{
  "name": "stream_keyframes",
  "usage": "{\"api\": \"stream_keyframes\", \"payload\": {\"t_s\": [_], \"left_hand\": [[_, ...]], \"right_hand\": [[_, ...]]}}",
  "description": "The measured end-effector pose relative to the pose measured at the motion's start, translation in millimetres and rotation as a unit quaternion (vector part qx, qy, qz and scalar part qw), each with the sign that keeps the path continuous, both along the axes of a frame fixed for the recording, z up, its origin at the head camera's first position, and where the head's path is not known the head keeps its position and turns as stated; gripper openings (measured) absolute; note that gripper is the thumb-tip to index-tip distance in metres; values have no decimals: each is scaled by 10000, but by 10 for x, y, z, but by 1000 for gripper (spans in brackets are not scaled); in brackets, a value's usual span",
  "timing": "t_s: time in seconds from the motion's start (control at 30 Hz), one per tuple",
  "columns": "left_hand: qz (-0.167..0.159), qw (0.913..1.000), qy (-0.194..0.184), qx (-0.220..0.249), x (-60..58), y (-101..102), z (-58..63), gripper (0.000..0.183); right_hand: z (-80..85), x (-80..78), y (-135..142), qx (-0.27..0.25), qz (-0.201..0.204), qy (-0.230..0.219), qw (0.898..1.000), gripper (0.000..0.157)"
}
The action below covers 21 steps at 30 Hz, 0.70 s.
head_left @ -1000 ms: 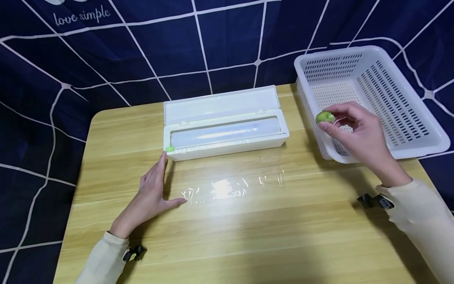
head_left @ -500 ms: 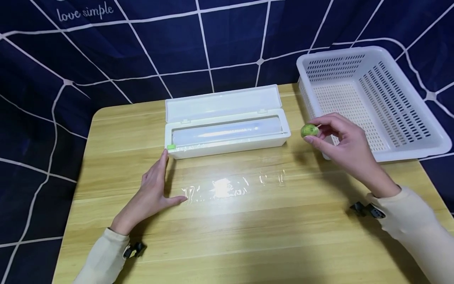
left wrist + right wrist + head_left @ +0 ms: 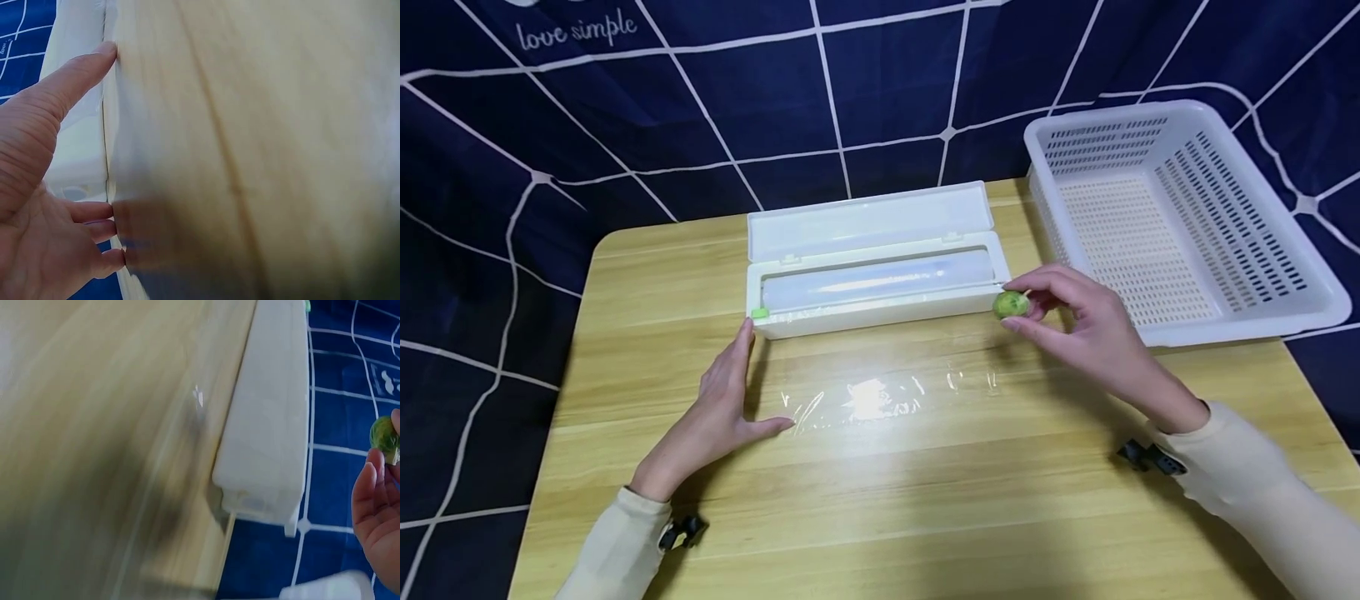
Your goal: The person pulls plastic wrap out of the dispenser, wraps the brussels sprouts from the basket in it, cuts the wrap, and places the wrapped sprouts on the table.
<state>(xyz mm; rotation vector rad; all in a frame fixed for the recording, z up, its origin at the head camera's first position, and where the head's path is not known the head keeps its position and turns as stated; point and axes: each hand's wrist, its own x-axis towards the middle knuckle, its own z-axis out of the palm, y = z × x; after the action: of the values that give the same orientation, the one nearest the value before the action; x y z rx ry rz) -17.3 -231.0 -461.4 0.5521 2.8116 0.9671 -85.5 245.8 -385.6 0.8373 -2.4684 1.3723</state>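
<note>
From where I stand, taking the clock around the middle of the wooden table as the head view shows it, the left hand lies at nine o'clock. Its fingers reach toward twelve, a fingertip at the corner of the white plastic-wrap box, and the thumb is spread wide toward three, at the end of the clear film; it grips nothing. The right hand is between two and three, held above the table with the wrist bent inward, pinching a small green fruit or vegetable between thumb and fingers, just beside the box's right end.

I count two hands, one piece of produce, one box with its lid tipped back toward twelve, one wrap roll inside, one green slider at the front left corner, and one white slotted basket at two o'clock. Two black wrist devices sit at the cuffs.

The film's outline is hard to trace under the glare. Both sleeves run out of sight, the right wrist view cuts off its hand, and the fingers partly cover the produce.
</note>
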Motion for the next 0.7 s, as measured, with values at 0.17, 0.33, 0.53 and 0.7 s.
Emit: {"api": "stream_keyframes", "payload": {"t_s": [0.17,0.33,0.53,0.7], "left_hand": [[-16,10000,-36,28,3,-7,-10,155],[-36,9999,-134,16,8,-21,3,154],[-61,9999,-119,10,11,-30,18,155],[-62,10000,-29,10,1,-12,9,157]], "right_hand": [[-35,34,-152,-128,289,-87,9995,54],[-101,53,-283,-179,523,-204,9983,53],[-193,86,-428,-88,658,-284,9974,50],[-268,127,-523,75,767,-406,9962,48]]}}
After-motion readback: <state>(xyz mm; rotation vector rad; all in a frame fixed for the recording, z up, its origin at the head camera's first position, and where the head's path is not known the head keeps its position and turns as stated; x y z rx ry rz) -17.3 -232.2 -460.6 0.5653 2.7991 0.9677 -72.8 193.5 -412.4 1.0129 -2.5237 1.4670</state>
